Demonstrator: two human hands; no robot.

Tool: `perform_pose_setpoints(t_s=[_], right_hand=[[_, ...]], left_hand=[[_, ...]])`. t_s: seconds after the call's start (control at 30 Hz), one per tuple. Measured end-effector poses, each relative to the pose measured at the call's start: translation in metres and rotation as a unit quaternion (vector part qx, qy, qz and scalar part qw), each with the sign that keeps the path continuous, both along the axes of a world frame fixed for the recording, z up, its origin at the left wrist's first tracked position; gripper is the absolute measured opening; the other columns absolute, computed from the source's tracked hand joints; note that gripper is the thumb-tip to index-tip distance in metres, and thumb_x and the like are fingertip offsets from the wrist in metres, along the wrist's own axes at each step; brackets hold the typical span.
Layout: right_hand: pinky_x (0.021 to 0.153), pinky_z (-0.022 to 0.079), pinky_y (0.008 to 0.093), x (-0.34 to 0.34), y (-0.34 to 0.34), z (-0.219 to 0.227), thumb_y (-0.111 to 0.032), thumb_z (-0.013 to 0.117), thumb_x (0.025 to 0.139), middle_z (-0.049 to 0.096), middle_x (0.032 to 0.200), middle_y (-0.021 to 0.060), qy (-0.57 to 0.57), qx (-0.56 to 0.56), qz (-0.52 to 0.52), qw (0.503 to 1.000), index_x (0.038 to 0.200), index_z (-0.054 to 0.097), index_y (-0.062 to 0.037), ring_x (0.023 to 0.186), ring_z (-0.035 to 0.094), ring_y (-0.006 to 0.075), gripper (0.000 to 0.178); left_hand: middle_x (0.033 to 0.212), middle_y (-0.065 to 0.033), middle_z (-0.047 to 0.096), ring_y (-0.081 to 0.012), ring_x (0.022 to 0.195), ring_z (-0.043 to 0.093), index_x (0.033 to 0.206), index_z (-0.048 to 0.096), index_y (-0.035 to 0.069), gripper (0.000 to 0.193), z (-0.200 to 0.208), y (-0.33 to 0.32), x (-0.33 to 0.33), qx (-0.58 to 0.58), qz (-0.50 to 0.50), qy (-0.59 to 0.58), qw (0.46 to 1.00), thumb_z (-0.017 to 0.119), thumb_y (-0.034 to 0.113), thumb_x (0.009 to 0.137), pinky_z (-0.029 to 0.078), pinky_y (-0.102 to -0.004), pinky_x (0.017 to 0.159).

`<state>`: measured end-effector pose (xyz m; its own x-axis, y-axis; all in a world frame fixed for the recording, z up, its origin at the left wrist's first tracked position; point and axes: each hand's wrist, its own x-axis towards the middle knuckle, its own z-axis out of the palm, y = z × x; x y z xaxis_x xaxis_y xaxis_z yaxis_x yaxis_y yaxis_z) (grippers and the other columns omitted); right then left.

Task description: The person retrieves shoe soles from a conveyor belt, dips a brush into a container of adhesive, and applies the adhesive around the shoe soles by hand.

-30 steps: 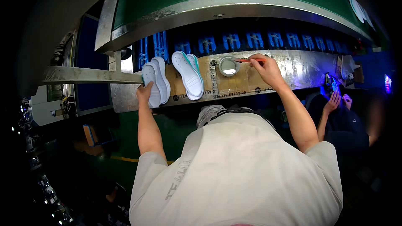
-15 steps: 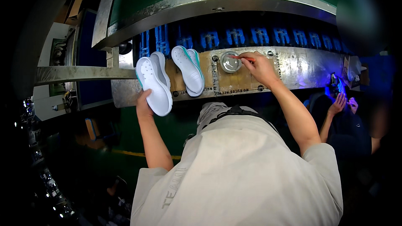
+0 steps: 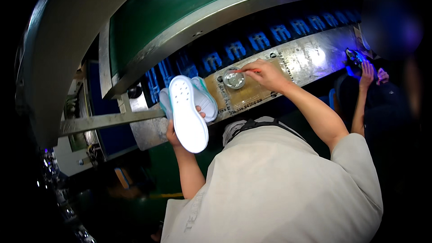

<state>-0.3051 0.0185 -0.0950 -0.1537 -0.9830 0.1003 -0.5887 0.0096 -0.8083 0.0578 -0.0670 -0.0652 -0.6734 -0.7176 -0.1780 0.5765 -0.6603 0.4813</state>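
Observation:
My left hand (image 3: 173, 134) grips a white shoe sole (image 3: 189, 117) by its edges. A row of small holes shows near the sole's far end. The sole is lifted in front of the bench edge and hides most of my palm. Behind it, more white and teal soles (image 3: 206, 101) lie on the bench, partly covered. My right hand (image 3: 269, 76) pinches a thin red-handled tool (image 3: 246, 70), whose tip reaches over a round clear container (image 3: 234, 80). Whatever is at that tip is too small to tell.
Brown cardboard (image 3: 247, 94) with printed tape covers part of the metal bench (image 3: 310, 58). Blue fixtures (image 3: 258, 40) line up behind it, below a green conveyor belt (image 3: 189, 4). A metal bar (image 3: 112, 120) crosses at the left. At the right, another person's hands (image 3: 368, 74) work under violet light.
My left hand has brought the sole right and nearer to me, with its holed face turned more toward me. My right hand stays at the container with the red tool. The whole view has tilted.

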Motion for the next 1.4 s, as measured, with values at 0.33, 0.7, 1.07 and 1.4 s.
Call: perform_pose_setpoints(t_s=[0.33,0.7,1.07,1.4], right_hand=[[0.088,0.054,0.0352,-0.013,0.015,0.11,-0.015,0.066,0.1,0.076,0.106,0.0091,-0.136,-0.092,0.086,0.983,0.113,0.077,-0.0045,0.099,0.068,0.0218,0.02],[0.086,0.055,0.0355,-0.014,-0.024,0.139,-0.014,0.069,0.096,0.077,0.098,0.003,-0.008,-0.091,0.234,0.968,0.111,0.082,-0.0134,0.095,0.066,0.021,0.02],[0.078,0.055,0.0349,0.021,-0.003,0.093,-0.011,0.068,0.096,0.078,0.093,0.0084,-0.094,-0.094,0.103,0.986,0.111,0.079,-0.0033,0.085,0.067,0.0204,0.02],[0.078,0.055,0.0338,0.049,0.033,0.117,-0.008,0.068,0.095,0.078,0.088,0.0083,-0.162,-0.027,0.14,0.977,0.108,0.079,-0.0018,0.085,0.067,0.0198,0.018]], left_hand=[[0.126,-0.0392,0.056,-0.0446,0.092,0.075,0.155,0.036,-0.01,0.084,0.048,-0.004,-0.031,0.086,-0.174,0.072,0.978,0.043,0.057,0.105,0.067,-0.0371,0.063],[0.124,-0.0364,0.06,-0.0462,0.09,0.075,0.152,0.04,-0.009,0.079,0.042,-0.002,-0.028,0.126,-0.28,0.033,0.951,0.045,0.053,0.103,0.068,-0.0419,0.063],[0.134,-0.0247,0.061,-0.0373,0.109,0.072,0.162,0.025,0.001,0.098,0.036,-0.026,-0.045,-0.188,-0.113,-0.121,0.968,0.065,0.051,0.088,0.064,-0.0532,0.091],[0.126,-0.0197,0.061,-0.0355,0.111,0.071,0.158,0.03,0.01,0.098,0.047,-0.052,-0.048,-0.231,-0.016,-0.133,0.964,0.071,0.06,0.085,0.063,-0.0472,0.094]])
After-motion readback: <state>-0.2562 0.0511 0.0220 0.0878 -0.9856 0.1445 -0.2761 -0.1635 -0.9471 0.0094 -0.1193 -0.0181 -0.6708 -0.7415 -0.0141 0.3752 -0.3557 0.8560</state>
